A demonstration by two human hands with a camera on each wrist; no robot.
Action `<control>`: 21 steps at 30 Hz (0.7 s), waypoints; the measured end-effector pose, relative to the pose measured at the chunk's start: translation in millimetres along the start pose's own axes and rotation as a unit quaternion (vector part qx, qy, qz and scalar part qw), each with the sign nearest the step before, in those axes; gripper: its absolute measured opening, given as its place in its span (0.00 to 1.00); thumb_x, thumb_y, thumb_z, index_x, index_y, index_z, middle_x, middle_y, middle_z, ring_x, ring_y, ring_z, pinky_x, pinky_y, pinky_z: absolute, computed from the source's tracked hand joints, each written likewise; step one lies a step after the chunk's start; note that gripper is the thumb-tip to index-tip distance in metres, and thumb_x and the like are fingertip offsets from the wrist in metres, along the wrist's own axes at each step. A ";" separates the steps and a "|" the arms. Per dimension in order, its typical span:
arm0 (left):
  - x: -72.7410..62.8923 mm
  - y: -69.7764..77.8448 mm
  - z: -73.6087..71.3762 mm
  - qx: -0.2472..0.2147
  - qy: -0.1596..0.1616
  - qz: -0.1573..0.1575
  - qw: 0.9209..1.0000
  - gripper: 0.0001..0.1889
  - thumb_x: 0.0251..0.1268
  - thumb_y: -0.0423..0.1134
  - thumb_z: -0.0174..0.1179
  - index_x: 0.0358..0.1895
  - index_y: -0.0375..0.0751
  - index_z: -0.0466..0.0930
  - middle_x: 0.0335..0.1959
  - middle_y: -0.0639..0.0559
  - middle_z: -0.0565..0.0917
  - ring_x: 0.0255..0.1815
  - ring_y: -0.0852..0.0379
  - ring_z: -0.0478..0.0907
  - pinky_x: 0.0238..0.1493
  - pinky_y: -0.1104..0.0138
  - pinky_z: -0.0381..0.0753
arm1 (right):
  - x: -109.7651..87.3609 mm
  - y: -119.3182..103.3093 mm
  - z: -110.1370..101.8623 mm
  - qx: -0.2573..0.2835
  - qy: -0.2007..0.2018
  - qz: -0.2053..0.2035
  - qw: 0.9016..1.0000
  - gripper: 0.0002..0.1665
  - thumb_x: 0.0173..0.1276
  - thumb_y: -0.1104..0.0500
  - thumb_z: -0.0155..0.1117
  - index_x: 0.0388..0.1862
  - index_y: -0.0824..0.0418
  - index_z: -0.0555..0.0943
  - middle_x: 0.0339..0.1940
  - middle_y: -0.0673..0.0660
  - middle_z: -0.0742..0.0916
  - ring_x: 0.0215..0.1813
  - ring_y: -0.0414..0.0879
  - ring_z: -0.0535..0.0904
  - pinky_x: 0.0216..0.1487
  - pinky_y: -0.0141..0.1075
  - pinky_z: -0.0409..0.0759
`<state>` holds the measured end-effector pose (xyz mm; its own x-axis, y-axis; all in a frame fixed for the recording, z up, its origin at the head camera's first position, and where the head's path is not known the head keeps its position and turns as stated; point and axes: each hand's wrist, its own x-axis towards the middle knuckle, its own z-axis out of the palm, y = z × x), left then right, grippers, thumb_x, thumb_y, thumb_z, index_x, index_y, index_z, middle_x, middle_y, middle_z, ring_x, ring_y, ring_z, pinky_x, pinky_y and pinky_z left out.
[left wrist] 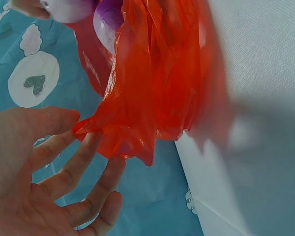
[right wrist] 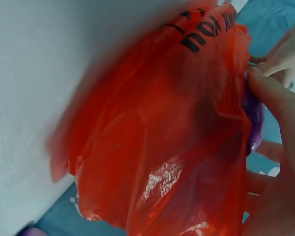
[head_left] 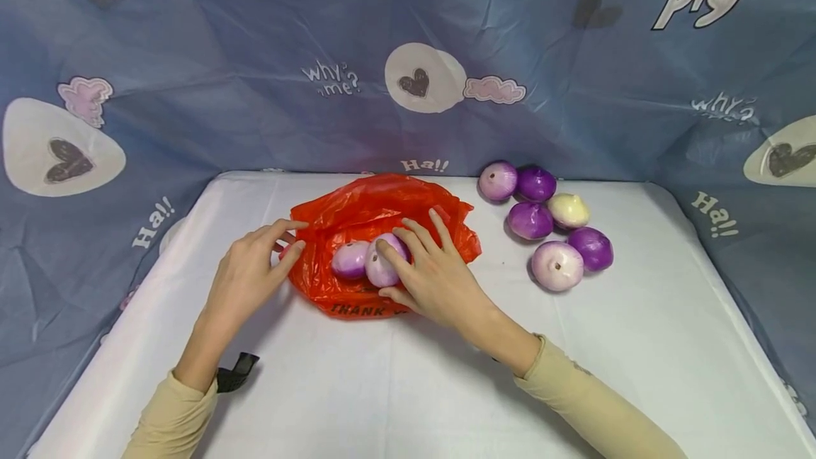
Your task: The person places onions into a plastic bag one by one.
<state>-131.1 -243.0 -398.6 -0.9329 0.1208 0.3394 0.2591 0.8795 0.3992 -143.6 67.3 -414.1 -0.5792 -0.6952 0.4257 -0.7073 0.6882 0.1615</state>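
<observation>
A red plastic bag lies on the table with its mouth spread, black lettering along its near side. At its left edge, my left hand pinches the plastic between thumb and fingers; the left wrist view shows the gathered bag edge there. My right hand reaches over the bag's right side and holds a purple-and-white onion with thumb and fingers around it. Beside that onion, a second onion sits inside the bag. In the right wrist view, the red plastic hides most of the held onion.
Several more onions, including a purple one, a yellowish one and a pale one, lie right of the bag on the white tablecloth. A blue printed curtain rises behind and at both sides. A black strap is by the left wrist.
</observation>
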 end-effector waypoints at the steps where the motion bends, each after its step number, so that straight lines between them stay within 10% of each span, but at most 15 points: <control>1: 0.0 -0.1 -0.3 0.000 0.000 0.000 1.000 0.15 0.77 0.39 0.65 0.62 0.51 0.85 0.43 0.45 0.92 0.41 0.43 0.88 0.35 0.53 0.83 | -0.1 0.2 0.9 -0.003 -0.003 0.002 1.000 0.41 0.72 0.30 0.68 0.72 0.53 0.73 0.66 0.62 0.85 0.77 0.60 0.75 0.88 0.66 0.54; 21: 3.1 -0.7 2.7 0.001 -0.003 0.004 1.000 0.15 0.77 0.39 0.65 0.62 0.50 0.85 0.44 0.46 0.92 0.40 0.44 0.87 0.35 0.55 0.81 | -1.6 4.9 19.0 0.007 -0.061 0.031 0.998 0.39 0.70 0.32 0.72 0.66 0.55 0.75 0.60 0.62 0.86 0.70 0.60 0.80 0.81 0.66 0.68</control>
<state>-134.8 -242.0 -400.1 -0.9322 0.1300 0.3377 0.2657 0.8795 0.3949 -153.8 67.8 -430.9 -0.6656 -0.6725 0.3236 -0.6744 0.7277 0.1252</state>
